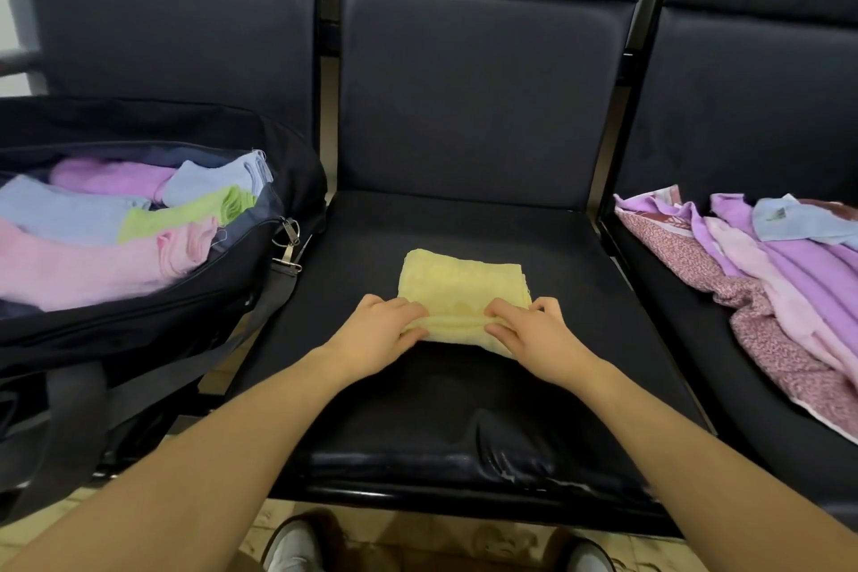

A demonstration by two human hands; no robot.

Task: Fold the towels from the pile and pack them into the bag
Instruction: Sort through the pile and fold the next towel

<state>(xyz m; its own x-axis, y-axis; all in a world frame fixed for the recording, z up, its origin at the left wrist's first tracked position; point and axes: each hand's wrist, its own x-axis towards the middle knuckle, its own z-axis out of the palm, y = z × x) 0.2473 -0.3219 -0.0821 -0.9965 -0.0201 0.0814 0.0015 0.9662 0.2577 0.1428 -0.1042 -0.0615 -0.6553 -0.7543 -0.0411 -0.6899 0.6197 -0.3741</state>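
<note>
A pale yellow towel (pixel 459 288), folded into a small rectangle, lies on the middle black seat (pixel 464 399). My left hand (pixel 378 334) pinches its near left edge and my right hand (pixel 534 334) pinches its near right edge, lifting that edge slightly. An open black bag (pixel 153 316) sits on the left seat and holds several folded towels in pink, blue, green and purple (pixel 107 218). On the right seat lies the unfolded pile (pixel 780 274) of purple, pink, blue and patterned towels.
The three black padded seats have upright backrests (pixel 478 84) behind them. The bag's strap and metal clips (pixel 288 246) hang at its right end beside the middle seat. My shoes (pixel 297 548) stand on the tiled floor below the seat's front edge.
</note>
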